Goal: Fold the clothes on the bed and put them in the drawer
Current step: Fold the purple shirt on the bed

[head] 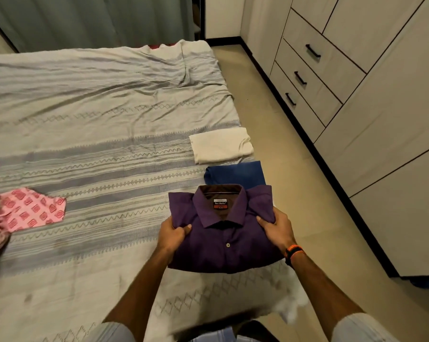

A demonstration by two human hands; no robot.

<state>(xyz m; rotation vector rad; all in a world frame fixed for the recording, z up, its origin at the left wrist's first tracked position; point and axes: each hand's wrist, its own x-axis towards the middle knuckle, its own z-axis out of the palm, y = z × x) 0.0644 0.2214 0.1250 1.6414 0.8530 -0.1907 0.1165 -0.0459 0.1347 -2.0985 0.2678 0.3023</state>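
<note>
The left hand (pixel 172 234) grips the left edge of the folded purple shirt (pixel 223 233), thumb on top and fingers curled beneath. The right hand (pixel 277 228) clamps the right edge likewise. The shirt sits at the near right edge of the bed (pixel 97 114). Beyond it lie a folded blue garment (pixel 235 172), then a folded white garment (pixel 221 145). Closed drawers (pixel 307 77) stand farther right.

Dim, warm indoor light, source not in view. Soft shadows only, one under the arms on the bedsheet (pixel 90 134). No glare. Strong wide-angle bowing: wardrobe (pixel 371 99) lines lean hard. Motion blur at the left edge on the pink cloth (pixel 28 211); bottom edge smeared too.
</note>
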